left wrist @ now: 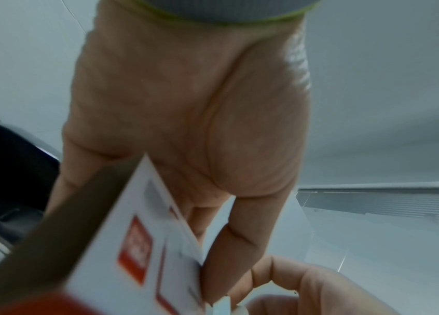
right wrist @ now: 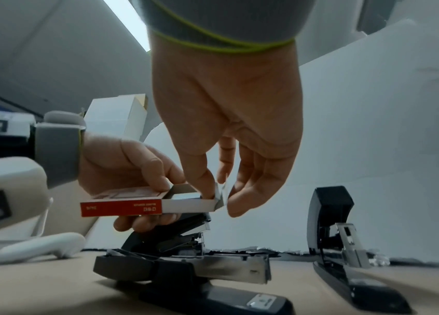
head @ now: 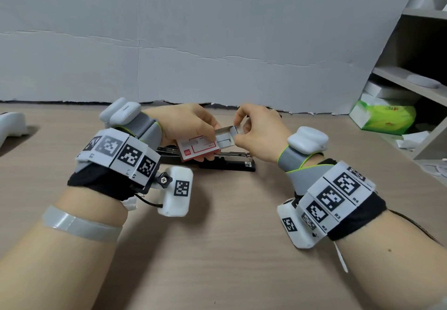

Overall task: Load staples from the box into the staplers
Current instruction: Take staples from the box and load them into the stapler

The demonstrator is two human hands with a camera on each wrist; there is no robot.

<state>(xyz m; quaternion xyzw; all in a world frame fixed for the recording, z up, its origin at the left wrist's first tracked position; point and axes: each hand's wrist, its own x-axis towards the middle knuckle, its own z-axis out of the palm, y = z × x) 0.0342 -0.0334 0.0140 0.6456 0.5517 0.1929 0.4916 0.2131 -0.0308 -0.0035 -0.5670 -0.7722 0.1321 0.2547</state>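
The left hand (head: 186,126) is holding the red-and-white staple box (head: 197,149) above the surface (head: 217,237), its grip clamped on the sleeve with the thumb on top and the fingers curled underneath. The box's grey inner tray (head: 226,138) is sticking out of the sleeve toward 3 o'clock. The right hand (head: 260,135) is meeting it there, its grip pinching the tray's open end between thumb and forefinger. In the right wrist view the remaining fingers (right wrist: 250,183) are hanging loosely curled beside the tray.

Directly under the box, a black stapler (right wrist: 186,268) is lying on the surface with its top swung open and its metal magazine exposed. A second black stapler (right wrist: 342,245) is standing open at 3 o'clock of the first, well apart from it. A white controller (right wrist: 43,245) is resting at 9 o'clock.
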